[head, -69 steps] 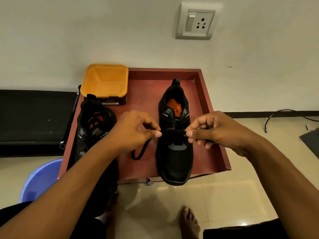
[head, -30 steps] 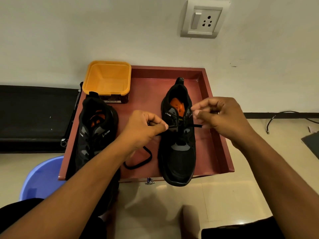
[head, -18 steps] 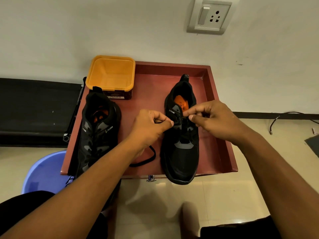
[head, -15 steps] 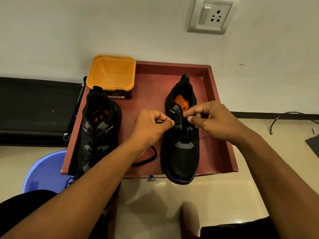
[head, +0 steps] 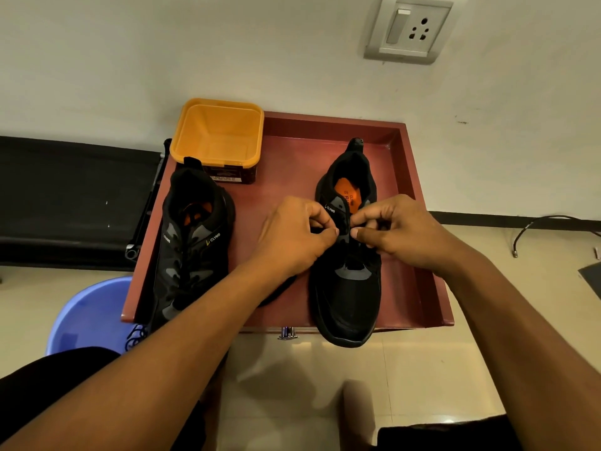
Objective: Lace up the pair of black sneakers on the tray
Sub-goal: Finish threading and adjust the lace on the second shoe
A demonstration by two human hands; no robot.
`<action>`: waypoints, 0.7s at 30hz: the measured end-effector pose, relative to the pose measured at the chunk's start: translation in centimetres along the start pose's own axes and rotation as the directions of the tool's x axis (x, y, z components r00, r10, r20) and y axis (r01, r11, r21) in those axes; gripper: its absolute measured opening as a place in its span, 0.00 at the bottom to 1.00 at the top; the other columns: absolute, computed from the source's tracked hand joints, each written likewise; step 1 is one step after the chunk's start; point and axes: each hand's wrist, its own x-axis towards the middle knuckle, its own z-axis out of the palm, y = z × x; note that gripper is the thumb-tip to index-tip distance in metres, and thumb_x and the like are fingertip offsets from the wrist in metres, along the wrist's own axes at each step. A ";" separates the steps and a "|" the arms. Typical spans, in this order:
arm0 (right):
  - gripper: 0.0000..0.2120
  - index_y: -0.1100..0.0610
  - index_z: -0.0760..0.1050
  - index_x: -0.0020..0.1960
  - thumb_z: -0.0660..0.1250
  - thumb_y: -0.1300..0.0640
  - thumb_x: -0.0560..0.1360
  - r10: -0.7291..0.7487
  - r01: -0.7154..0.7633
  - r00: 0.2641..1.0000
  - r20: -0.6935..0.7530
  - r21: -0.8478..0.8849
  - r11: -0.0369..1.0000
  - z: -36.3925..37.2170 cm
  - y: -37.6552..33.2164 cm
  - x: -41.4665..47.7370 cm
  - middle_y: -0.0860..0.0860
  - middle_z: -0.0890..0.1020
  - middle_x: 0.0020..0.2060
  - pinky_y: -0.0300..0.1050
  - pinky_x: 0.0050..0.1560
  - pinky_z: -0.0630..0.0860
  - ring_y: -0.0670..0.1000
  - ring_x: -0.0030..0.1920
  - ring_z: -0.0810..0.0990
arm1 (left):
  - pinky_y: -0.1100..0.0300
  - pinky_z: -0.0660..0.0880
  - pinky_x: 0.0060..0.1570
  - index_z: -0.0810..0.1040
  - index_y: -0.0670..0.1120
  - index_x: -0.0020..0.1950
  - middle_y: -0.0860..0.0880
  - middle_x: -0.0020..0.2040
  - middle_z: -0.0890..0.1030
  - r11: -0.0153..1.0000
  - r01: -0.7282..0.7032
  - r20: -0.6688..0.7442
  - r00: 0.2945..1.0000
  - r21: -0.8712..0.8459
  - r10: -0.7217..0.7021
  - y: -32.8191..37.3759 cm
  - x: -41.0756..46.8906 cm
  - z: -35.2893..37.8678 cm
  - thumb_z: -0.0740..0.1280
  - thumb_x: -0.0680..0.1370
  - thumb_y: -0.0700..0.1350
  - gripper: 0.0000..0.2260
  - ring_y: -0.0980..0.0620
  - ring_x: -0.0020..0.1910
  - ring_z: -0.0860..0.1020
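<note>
**Q:** Where does the sneaker being laced lie relative to the hands?

**A:** The frame-right sneaker (head: pixel 348 294) stands centre right on the tray (head: pixel 426 255), with its toe past the near edge. My left hand (head: pixel 292 237) and right hand (head: pixel 403 232) meet over its eyelets. The fingers of both are curled, and each hand pinches the lace (head: pixel 276 296) between thumb and forefinger.

**Q:** Counts?

**A:** Two sneakers, with the second sneaker (head: pixel 192 252) at the tray's left edge. One tray, one orange tub (head: pixel 218 135) at its upper-left corner, and one blue bucket (head: pixel 87 314) at lower left.
</note>
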 end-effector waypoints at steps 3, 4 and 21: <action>0.05 0.54 0.86 0.52 0.73 0.61 0.79 0.002 -0.002 1.000 0.007 0.005 1.000 0.1 -0.2 0.1 0.49 0.82 0.31 0.42 0.40 0.77 0.44 0.33 0.80 | 0.60 0.75 0.37 0.86 0.52 0.42 0.57 0.38 0.83 0.998 -0.037 0.008 0.999 0.052 0.037 0.0 0.1 -0.4 0.75 0.75 0.47 0.02 0.60 0.38 0.80; 0.05 0.54 0.86 0.53 0.72 0.61 0.79 -0.004 0.004 1.000 0.012 -0.001 1.000 0.2 -0.4 0.1 0.50 0.83 0.32 0.40 0.39 0.78 0.44 0.33 0.81 | 0.61 0.74 0.35 0.85 0.52 0.41 0.57 0.37 0.82 0.996 -0.050 0.012 0.999 0.077 0.049 0.1 0.1 -0.6 0.75 0.75 0.47 0.03 0.60 0.36 0.79; 0.06 0.49 0.82 0.45 0.73 0.57 0.79 -0.032 0.032 0.999 -0.001 -0.053 0.998 2.3 -2.0 -0.4 0.49 0.82 0.34 0.33 0.35 0.73 0.46 0.34 0.80 | 0.56 0.78 0.32 0.75 0.56 0.67 0.44 0.38 0.81 0.991 -0.024 0.345 0.936 -0.134 0.069 -1.1 0.5 -2.9 0.62 0.85 0.41 0.13 0.46 0.31 0.82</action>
